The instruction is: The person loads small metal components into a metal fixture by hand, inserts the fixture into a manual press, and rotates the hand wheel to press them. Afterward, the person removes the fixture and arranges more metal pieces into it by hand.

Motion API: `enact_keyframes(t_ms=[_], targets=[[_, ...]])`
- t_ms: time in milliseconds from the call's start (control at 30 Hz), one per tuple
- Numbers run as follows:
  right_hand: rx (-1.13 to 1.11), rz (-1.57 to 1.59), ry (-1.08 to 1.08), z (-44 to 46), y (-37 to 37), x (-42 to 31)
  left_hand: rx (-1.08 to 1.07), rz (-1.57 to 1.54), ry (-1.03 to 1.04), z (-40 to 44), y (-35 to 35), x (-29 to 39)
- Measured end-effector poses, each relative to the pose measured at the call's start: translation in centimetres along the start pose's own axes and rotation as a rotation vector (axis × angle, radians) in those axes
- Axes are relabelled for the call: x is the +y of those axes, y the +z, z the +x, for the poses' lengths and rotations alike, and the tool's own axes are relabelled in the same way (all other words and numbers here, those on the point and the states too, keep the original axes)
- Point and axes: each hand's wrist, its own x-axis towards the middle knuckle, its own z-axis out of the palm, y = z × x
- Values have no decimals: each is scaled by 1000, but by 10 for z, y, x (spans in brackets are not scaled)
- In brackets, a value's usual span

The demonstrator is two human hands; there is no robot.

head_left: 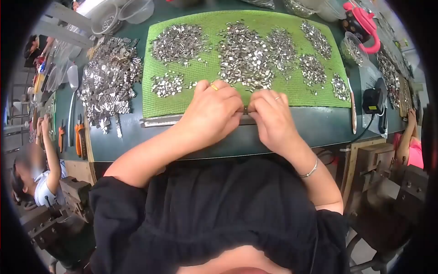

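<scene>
Black top [223,201], nr side of green mat [166,106]. L hand [214,109] & R hand [273,118] meet at mat's nr edge, fingertips pinching small dark pc [246,110] btwn them; metal bits [244,55] piled on mat.

A rough, matt, closely ribbed texture is shown by the green mat [200,98], while the small metal links [246,52] are brightly polished – light is thrown back from their flat faces. The same shine is carried by the metal link strips [112,75]. A duller grey sheen is seen on the metal bar [159,121]. The tabletop [137,144] is finished smooth and faintly glossy. The tub [137,13] is made, apparently, of clear plastic – blurred at the edge. The black top [228,210] is cut from soft, matt cloth.
</scene>
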Motion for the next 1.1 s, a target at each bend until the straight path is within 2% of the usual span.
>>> enact_keyframes(t_ms=[67,300,400,467,533,667,767,833,933,1067,1100], targets=[[15,-4,2,-2,4,0,-94,28,-26,0,1,-2],[-34,-139,-14,2,3,-9,-168,-40,-95,-7,-15,8],[-99,-200,16,6,0,-16,-86,-33,-185,-11,-36,-3],[-131,-217,45,6,1,-16,87,99,-178,-19,-44,-33],[-120,-203,47,8,3,-14,72,315,-288,-23,-55,-39],[-151,-216,37,9,-1,-15,34,411,-267,-28,-47,-47],[-195,-174,116,12,-5,-13,47,481,-193,-25,-42,-46],[-200,12,234,15,-7,-11,24,465,-177,-23,-42,-46],[-257,124,252,17,-15,-4,-16,455,-153,-23,-44,-46],[-180,154,106,-1,-22,4,-92,475,-144,-29,-56,-28],[-147,62,75,-6,-27,5,-92,472,-147,-32,-56,-29]])
